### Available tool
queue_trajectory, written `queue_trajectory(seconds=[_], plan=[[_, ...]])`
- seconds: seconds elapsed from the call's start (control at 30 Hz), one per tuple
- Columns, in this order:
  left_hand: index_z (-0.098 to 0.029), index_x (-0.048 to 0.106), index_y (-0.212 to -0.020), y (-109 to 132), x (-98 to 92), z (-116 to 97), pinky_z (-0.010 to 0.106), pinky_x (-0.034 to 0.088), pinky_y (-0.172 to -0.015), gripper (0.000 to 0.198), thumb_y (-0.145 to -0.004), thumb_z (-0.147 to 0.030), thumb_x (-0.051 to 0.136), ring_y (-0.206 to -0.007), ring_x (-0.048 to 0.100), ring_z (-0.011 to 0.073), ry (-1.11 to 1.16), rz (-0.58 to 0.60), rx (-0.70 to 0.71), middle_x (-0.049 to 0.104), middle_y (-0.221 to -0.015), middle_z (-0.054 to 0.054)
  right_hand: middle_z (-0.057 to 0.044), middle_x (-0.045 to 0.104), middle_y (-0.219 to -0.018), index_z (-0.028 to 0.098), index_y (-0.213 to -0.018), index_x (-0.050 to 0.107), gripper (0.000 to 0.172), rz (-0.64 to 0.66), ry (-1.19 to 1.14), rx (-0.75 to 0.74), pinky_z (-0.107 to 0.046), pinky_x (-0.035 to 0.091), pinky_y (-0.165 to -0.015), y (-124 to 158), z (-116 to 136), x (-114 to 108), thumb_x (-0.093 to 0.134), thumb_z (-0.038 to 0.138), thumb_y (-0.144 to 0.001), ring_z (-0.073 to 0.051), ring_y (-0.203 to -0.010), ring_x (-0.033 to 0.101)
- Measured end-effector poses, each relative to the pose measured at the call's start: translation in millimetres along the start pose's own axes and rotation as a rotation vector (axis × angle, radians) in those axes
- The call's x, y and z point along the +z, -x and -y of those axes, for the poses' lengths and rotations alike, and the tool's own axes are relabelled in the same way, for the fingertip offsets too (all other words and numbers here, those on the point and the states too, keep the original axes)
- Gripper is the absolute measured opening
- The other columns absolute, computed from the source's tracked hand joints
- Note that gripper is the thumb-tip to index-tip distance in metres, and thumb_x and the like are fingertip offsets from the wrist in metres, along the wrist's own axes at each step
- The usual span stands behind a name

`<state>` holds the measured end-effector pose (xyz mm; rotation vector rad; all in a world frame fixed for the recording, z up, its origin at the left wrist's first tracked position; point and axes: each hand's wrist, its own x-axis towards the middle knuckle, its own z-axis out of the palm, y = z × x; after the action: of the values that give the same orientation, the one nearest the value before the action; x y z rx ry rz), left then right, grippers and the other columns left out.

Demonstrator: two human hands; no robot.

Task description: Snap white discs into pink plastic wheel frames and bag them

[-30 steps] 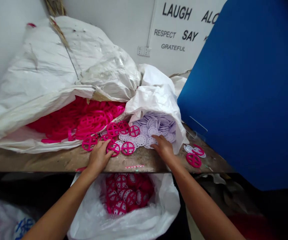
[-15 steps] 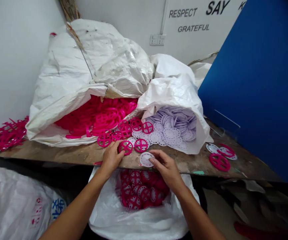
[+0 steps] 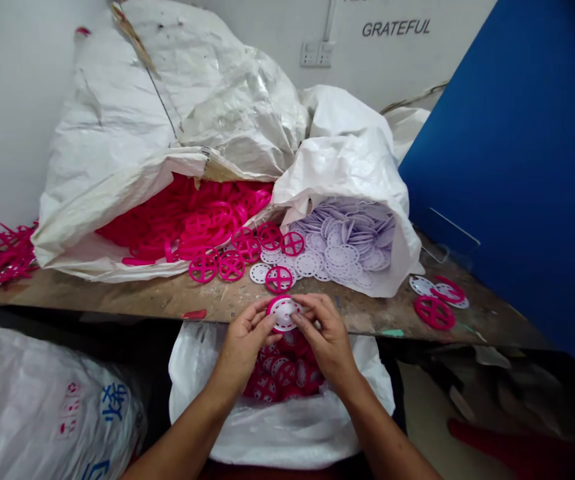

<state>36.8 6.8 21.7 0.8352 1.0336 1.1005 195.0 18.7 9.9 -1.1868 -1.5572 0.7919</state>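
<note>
My left hand grips a pink plastic ring by its left side. Against the ring's face lies a white slotted disc, and my right hand pinches it from the right. Both hands hold the two parts together just over the table's front edge. Behind them, loose pink rings with cross spokes and white discs lie on the table. Below my hands, a white bag holds several joined pink-and-white pieces.
A large white sack of pink rings lies open on the worn table. Beside it is a sack of white discs. A blue panel stands at right. Another full bag sits at lower left.
My left hand has lifted a pink ring off the table and moved right. My right hand has brought the white disc to meet it. The view has tipped down slightly.
</note>
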Motion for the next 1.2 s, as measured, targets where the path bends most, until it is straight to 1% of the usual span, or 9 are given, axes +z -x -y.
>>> queue_trajectory(seconds=[0.13,0.27,0.33,0.5,0.6,0.77,0.97,1.1,1.2], plan=[[-0.016,0.061,-0.110,0.9,-4.1,5.9,0.029,0.053,-0.076,0.033,-0.084,-0.035,0.056,-0.095,0.064,0.0203,-0.192,-0.002,0.106,0.067,-0.109,0.008,-0.005,0.062,-0.100,0.024,-0.102,0.068,0.021,0.054,-0.004,-0.036,-0.030,0.045,-0.084,3.2,0.8,-1.1,0.053,0.024,-0.087,-0.017,-0.095,0.058],[-0.018,0.066,-0.106,4.9,-6.8,7.5,0.030,0.044,-0.093,0.026,-0.087,-0.029,0.051,-0.103,0.061,0.0199,-0.548,-0.043,0.322,0.069,-0.108,0.006,-0.004,0.067,-0.093,0.021,-0.099,0.067,0.020,0.158,0.024,0.030,-0.028,0.046,-0.078,4.7,1.3,-0.5,0.051,0.027,-0.088,-0.017,-0.086,0.061],[-0.018,0.066,-0.107,6.0,-6.0,8.4,0.029,0.044,-0.093,0.027,-0.088,-0.030,0.049,-0.104,0.061,0.0203,-0.606,-0.049,0.344,0.069,-0.108,0.006,-0.004,0.067,-0.089,0.020,-0.095,0.066,0.018,0.152,0.048,0.049,-0.027,0.045,-0.075,5.0,0.4,0.9,0.051,0.028,-0.088,-0.017,-0.083,0.060],[-0.018,0.051,-0.124,7.0,-3.3,11.4,0.030,0.049,-0.086,0.041,-0.085,-0.032,0.054,-0.104,0.061,0.0217,-0.339,0.064,0.159,0.065,-0.116,0.008,0.001,0.060,-0.067,0.020,-0.098,0.062,0.022,0.122,-0.164,0.289,-0.024,0.043,-0.057,5.7,0.2,-0.5,0.049,0.035,-0.089,-0.013,-0.059,0.056],[-0.017,0.047,-0.123,9.6,-4.5,15.0,0.027,0.053,-0.069,0.046,-0.082,-0.033,0.058,-0.089,0.065,0.0211,-0.246,0.131,0.027,0.067,-0.107,0.009,0.000,0.063,-0.076,0.020,-0.105,0.057,0.024,0.224,-0.285,0.330,-0.024,0.047,-0.061,11.2,-0.3,-2.7,0.056,0.033,-0.084,-0.014,-0.064,0.059],[-0.017,0.050,-0.117,16.5,-10.5,23.3,0.028,0.053,-0.067,0.038,-0.084,-0.034,0.053,-0.075,0.067,0.0188,-0.364,0.111,0.006,0.069,-0.095,0.007,-0.003,0.066,-0.089,0.021,-0.107,0.056,0.025,0.247,-0.139,0.231,-0.027,0.048,-0.072,28.1,-4.9,-1.5,0.058,0.027,-0.082,-0.016,-0.080,0.061],[-0.022,0.058,-0.116,9.9,-25.4,-5.7,0.028,0.049,-0.071,0.039,-0.078,-0.032,0.060,-0.078,0.066,0.0197,-0.810,0.349,0.058,0.070,-0.090,0.003,-0.002,0.066,-0.090,0.022,-0.103,0.064,0.023,0.414,0.144,0.068,-0.027,0.047,-0.073,6.1,-0.1,-24.8,0.060,0.027,-0.081,-0.017,-0.082,0.061],[-0.020,0.060,-0.114,-28.6,-21.9,-30.7,0.033,0.045,-0.084,0.033,-0.084,-0.033,0.054,-0.094,0.061,0.0222,-1.135,0.113,0.363,0.067,-0.102,0.006,-0.005,0.066,-0.096,0.020,-0.102,0.065,0.021,0.131,0.499,0.027,-0.028,0.045,-0.081,-47.7,-8.1,-40.4,0.052,0.024,-0.086,-0.018,-0.089,0.060],[-0.015,0.056,-0.121,-67.5,-14.6,-31.9,0.038,0.038,-0.095,0.040,-0.082,-0.025,0.057,-0.109,0.052,0.0258,-1.268,-0.030,0.538,0.060,-0.118,0.012,-0.011,0.061,-0.106,0.015,-0.115,0.060,0.033,0.018,0.648,0.059,-0.032,0.044,-0.083,-83.3,-21.1,-38.1,0.054,0.026,-0.084,-0.022,-0.094,0.058]])
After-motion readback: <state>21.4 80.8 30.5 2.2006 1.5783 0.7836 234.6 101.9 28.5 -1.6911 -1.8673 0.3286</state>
